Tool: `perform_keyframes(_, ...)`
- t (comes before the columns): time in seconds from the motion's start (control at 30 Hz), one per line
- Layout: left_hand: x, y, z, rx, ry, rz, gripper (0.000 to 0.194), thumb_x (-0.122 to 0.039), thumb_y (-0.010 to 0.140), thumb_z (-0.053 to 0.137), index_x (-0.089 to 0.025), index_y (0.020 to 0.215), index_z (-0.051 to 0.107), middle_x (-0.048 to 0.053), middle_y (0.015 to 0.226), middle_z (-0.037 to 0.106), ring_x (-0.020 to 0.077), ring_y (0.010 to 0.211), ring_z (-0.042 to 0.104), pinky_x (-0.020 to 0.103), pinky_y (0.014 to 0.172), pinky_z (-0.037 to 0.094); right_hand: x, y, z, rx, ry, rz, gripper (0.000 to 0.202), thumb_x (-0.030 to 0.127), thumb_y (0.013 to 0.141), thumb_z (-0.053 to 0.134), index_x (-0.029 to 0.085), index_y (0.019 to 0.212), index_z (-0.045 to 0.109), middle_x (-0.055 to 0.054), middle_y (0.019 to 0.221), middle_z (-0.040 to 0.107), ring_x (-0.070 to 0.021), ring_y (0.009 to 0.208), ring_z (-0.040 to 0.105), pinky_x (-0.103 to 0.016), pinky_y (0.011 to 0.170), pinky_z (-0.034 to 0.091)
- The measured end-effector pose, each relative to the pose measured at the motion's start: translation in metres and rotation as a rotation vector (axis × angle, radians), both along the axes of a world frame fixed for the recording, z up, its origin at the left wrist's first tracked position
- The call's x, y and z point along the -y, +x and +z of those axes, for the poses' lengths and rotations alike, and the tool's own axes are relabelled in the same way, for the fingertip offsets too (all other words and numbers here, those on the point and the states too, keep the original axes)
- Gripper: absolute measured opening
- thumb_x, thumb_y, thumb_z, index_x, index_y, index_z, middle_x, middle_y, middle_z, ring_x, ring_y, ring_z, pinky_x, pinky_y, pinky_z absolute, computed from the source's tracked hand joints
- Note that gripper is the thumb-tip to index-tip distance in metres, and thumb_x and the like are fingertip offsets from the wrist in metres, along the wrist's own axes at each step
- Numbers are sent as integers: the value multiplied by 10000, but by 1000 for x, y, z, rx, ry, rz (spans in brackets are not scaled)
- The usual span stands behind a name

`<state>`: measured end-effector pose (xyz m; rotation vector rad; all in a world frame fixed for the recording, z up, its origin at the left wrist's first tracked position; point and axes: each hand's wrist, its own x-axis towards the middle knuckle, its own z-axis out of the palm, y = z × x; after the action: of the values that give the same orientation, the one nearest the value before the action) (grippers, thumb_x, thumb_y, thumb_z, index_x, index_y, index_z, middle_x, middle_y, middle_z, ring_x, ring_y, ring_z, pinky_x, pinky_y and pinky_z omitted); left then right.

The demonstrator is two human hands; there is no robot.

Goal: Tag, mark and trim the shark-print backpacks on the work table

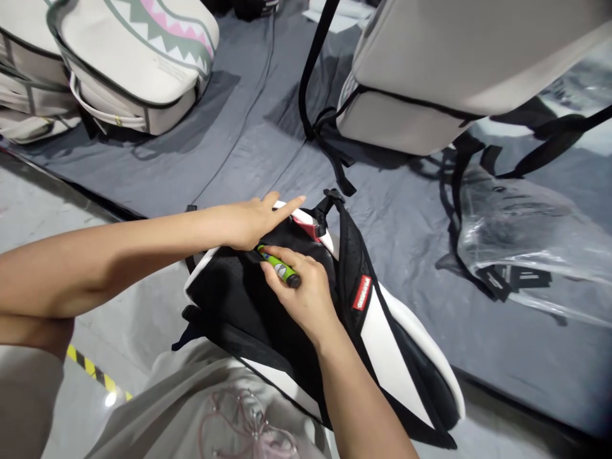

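A black and white backpack [258, 319] lies tilted across my lap and the table's edge, with a red label [362, 293] on its strap. My left hand [255, 220] rests on its upper end, fingers stretched and spread; the fingertips reach the white edge. Just below it, my right hand [306, 290] is closed around a green printed lighter [280, 268] with a black base. The lighter's far end points toward the underside of my left hand, where the black fabric and that hand partly hide it.
Light backpacks [138, 64] are stacked at the back left of the grey-covered table [258, 127]. A larger beige bag [430, 70] with hanging black straps stands at the back right. Clear plastic wrapping [530, 223] with black tags lies at the right.
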<state>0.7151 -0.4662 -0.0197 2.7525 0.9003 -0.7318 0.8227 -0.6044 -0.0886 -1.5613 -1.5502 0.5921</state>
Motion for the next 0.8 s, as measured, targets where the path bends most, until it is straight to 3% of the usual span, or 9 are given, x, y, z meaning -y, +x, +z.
perform_keyframes(0.3,-10,-4,-15,68,-6,-36,1160,-89,778,599,-376,1532,-235,165,1604,186,291,1199,556,306,836,494,-4,2,1,-51,0,24,189,215,890,644,240,1060,722,-13,1042,777,-198,881,723,-348,845,524)
perform_keyframes(0.8,-8,-5,-14,115,5,-32,1085,-77,785,590,-329,1577,-108,181,1563,263,308,1147,576,327,801,504,-4,3,3,-14,10,6,208,183,880,647,228,1068,725,-14,1054,776,-190,891,718,-343,847,499)
